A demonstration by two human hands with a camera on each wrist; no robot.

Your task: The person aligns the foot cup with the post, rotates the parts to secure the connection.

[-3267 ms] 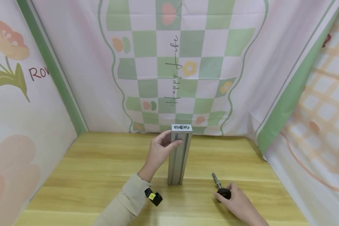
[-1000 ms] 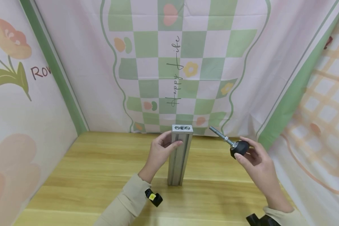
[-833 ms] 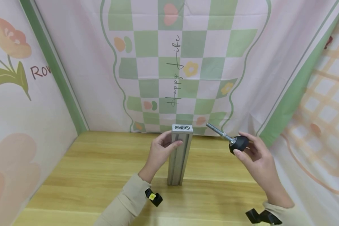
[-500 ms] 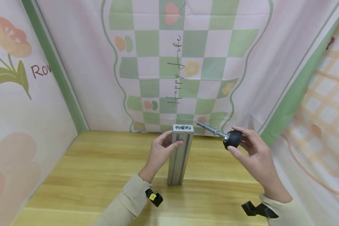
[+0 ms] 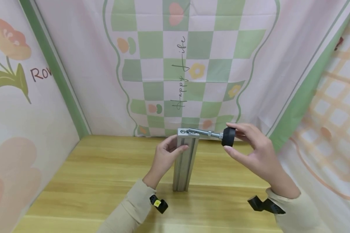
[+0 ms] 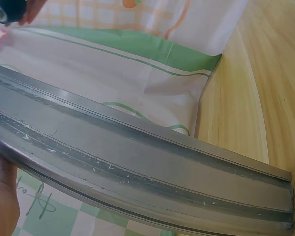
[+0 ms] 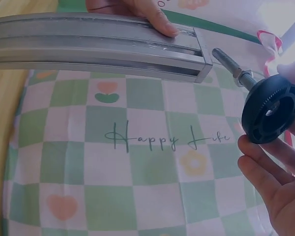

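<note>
An aluminium extrusion profile (image 5: 184, 163) stands upright on the wooden table, capped by a metal end plate (image 5: 183, 133) with two screws and a hole between them. Near its top my left hand (image 5: 165, 155) grips it, thumb on the front face. My right hand (image 5: 255, 150) pinches the black round base of a leveling foot (image 5: 228, 136) between thumb and fingers. The foot's threaded stud lies nearly level, its tip over the end plate in the head view. In the right wrist view, a small gap separates the stud (image 7: 227, 61) from the profile's end.
The wooden table (image 5: 105, 181) extends around the profile. Printed cloth (image 5: 151, 71) hangs behind it and on both sides. A small black wrist camera (image 5: 158, 204) sits on the left sleeve, and another black camera (image 5: 266, 205) on the right.
My right hand has lifted the leveling foot from the table and carried it left to the profile's top, its stud swinging to nearly level. The left hand and profile have stayed in place.
</note>
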